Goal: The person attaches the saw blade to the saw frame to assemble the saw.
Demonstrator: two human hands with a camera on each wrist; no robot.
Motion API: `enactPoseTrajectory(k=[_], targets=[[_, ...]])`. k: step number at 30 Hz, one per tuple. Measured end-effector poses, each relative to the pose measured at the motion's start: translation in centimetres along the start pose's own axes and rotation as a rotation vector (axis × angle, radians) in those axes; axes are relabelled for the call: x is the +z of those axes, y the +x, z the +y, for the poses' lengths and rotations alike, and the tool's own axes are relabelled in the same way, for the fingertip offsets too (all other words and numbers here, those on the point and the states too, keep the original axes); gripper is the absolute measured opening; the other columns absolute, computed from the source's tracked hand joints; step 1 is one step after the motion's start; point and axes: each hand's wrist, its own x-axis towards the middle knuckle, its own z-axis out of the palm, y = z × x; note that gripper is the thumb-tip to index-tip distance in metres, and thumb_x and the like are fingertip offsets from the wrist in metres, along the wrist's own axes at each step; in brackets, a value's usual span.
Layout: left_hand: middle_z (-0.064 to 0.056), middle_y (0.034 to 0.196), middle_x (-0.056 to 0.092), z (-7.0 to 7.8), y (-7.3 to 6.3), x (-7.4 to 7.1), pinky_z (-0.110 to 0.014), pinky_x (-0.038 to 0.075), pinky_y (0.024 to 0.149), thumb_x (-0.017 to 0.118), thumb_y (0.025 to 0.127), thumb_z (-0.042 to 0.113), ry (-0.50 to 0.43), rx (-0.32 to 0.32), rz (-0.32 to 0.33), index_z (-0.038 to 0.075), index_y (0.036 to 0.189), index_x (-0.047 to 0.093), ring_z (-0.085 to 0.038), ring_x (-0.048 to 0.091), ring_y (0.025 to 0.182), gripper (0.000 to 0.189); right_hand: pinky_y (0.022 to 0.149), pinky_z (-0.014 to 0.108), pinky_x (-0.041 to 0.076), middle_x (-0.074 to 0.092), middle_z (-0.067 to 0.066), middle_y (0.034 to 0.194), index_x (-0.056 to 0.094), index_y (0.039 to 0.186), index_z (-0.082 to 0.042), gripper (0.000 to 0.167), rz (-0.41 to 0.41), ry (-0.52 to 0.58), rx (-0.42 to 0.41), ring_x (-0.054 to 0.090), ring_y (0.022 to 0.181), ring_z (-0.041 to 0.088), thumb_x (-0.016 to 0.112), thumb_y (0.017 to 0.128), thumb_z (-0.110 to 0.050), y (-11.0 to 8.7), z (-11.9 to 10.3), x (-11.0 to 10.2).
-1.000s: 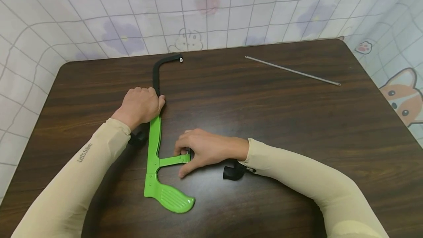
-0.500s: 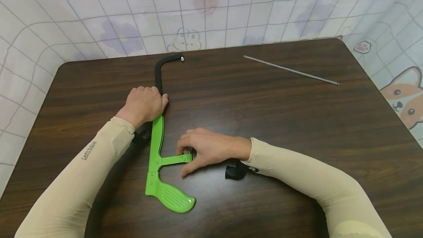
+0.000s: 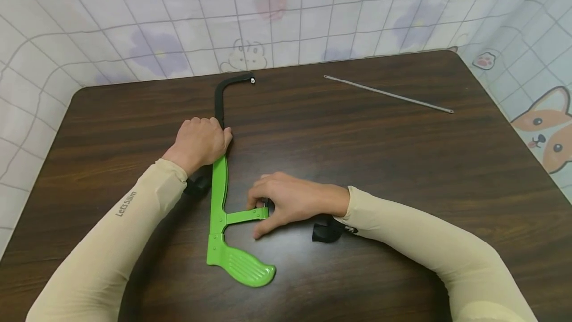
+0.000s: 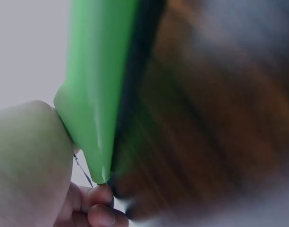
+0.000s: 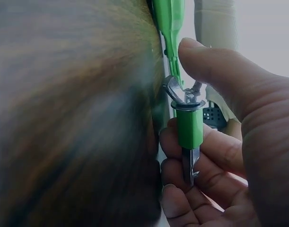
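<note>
A hacksaw frame (image 3: 219,188), green with a black front bow (image 3: 220,98), lies on the dark wooden table with no blade across it. My left hand (image 3: 201,143) grips its spine where green meets black; the green spine (image 4: 94,85) also fills the left wrist view. My right hand (image 3: 292,200) is at the end of the short crossarm (image 3: 246,216). In the right wrist view, a metal wing nut (image 5: 184,94) sits on a green sleeve (image 5: 189,127) with a notched pin (image 5: 191,165) below. The thumb lies beside the wing nut, and the other fingers curl behind the sleeve and pin.
A thin grey hacksaw blade (image 3: 389,94) with holed ends lies near the table's back right. The green pistol-style handle (image 3: 248,266) points toward the near side. Black wrist gear (image 3: 326,232) hangs under the right sleeve. A patterned grid curtain (image 3: 286,19) borders the table (image 3: 402,163).
The hacksaw frame has slid a little to the right over the table, both hands moving with it. The blade lies where it was; the head view has shifted slightly.
</note>
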Motion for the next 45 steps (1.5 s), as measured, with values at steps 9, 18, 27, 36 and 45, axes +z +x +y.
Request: enactPoseTrajectory(k=[9,18,27,36,45], targets=[[-0.028,0.098,0.067,0.6,0.3,-0.1,-0.058,0.053,0.091,0.029,0.110,0.037,0.007,-0.003,-0.004,-0.007,0.097,0.061,-0.048,0.066,0.098,0.056,0.080,0.021,0.046,0.064,-0.012,0.094,0.072,0.101,-0.025,0.031,0.002,0.022,-0.004,0.054,0.087,0.003,0.084,0.084,-0.047,-0.8,0.5,-0.5],[-0.028,0.099,0.068,1.3,0.4,-0.4,-0.057,0.053,0.093,0.030,0.110,0.037,0.003,0.000,-0.009,-0.006,0.095,0.061,-0.048,0.066,0.100,0.055,0.080,0.021,0.046,0.065,-0.012,0.094,0.072,0.100,-0.025,0.031,-0.006,0.042,-0.027,0.054,0.088,0.004,0.085,0.084,-0.047,-1.5,1.0,-1.1],[-0.029,0.107,0.068,1.9,0.8,-0.5,-0.057,0.051,0.098,0.028,0.111,0.038,0.002,-0.010,-0.024,-0.008,0.102,0.062,-0.049,0.064,0.106,0.057,0.080,0.022,0.046,0.064,-0.013,0.094,0.072,0.101,-0.026,0.031,-0.012,0.034,-0.021,0.053,0.088,0.003,0.085,0.083,-0.048,-1.9,1.3,-1.4],[-0.032,0.113,0.067,2.5,1.1,-0.7,-0.057,0.050,0.099,0.027,0.111,0.038,0.012,-0.002,-0.046,-0.009,0.107,0.061,-0.049,0.063,0.110,0.057,0.080,0.022,0.047,0.064,-0.014,0.094,0.072,0.101,-0.027,0.031,-0.015,0.031,-0.007,0.054,0.088,0.003,0.085,0.083,-0.049,-2.6,1.6,-1.7],[-0.028,0.105,0.067,3.1,1.4,-0.8,-0.055,0.052,0.096,0.028,0.111,0.038,0.020,0.018,-0.037,-0.007,0.099,0.061,-0.047,0.065,0.104,0.056,0.080,0.022,0.048,0.065,-0.014,0.095,0.072,0.102,-0.026,0.032,-0.015,0.042,-0.002,0.053,0.087,0.002,0.085,0.083,-0.048,-3.3,1.8,-2.1]])
